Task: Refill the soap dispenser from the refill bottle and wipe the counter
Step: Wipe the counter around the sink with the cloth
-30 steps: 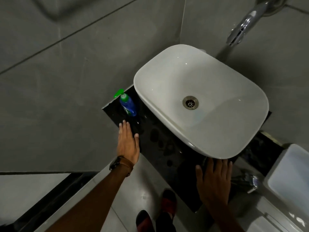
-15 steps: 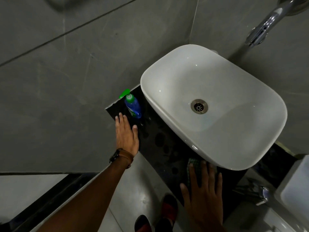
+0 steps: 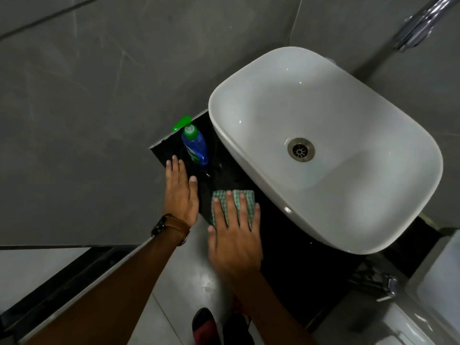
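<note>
Your right hand [image 3: 234,235] has slid the checked cloth [image 3: 232,202] left along the black counter [image 3: 281,235], now beside your left hand [image 3: 180,192]. Both hands lie flat, fingers extended, right pressing the cloth. Grey wall tiles surround. Farther back, the blue soap bottle [image 3: 195,148] stands by the white sink [image 3: 323,150], green pump nozzle pointing left to the wall.

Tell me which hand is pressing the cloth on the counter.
The right hand, flat on the green checked cloth beside the basin. The left hand, wearing a watch, lies bare on the counter.
</note>
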A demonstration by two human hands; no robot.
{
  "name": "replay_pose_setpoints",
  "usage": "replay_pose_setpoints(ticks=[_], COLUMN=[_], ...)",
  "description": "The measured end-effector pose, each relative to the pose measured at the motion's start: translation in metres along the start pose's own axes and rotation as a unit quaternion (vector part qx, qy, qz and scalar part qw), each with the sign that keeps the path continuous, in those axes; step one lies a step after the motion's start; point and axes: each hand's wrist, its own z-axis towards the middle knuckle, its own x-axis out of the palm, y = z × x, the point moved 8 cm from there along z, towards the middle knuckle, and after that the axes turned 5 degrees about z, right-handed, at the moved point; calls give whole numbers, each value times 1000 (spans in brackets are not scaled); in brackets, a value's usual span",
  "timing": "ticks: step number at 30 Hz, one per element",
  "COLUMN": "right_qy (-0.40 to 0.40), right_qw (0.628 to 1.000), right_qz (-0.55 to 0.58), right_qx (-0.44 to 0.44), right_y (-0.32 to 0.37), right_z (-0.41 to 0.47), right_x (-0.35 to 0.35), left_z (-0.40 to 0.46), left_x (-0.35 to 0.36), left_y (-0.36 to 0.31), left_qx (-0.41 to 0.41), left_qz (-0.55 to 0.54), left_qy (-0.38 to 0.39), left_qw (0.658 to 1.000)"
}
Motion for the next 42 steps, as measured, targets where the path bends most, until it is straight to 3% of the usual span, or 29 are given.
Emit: replay_pose_setpoints(ticks=[9,17,27,35,39,42], right_qy=[9,11,2,-57,-86,-62], right_qw=[1000,1000,986,963,957,974], right_qz=[8,10,-57,-78,-70,-64], right_qx=[2,-10,155,253,268,210], right_y=[22,7,-114,-195,-183,-140], right_z=[48,6,-117,-117,-118,-118], right_x=[6,-1,-19,-51,-47,-31], left_z=[3,2,2,3,3,2], left_x=[-1,-3,-16,-19,-22,-24], left_y=[4,4,10,11,9,7], left_qx=[36,41,74,75,90,92], left_qz=[14,43,79,85,95,98], left_qy=[-23,1,48,50,51,49], left_qw=[999,998,993,992,990,990])
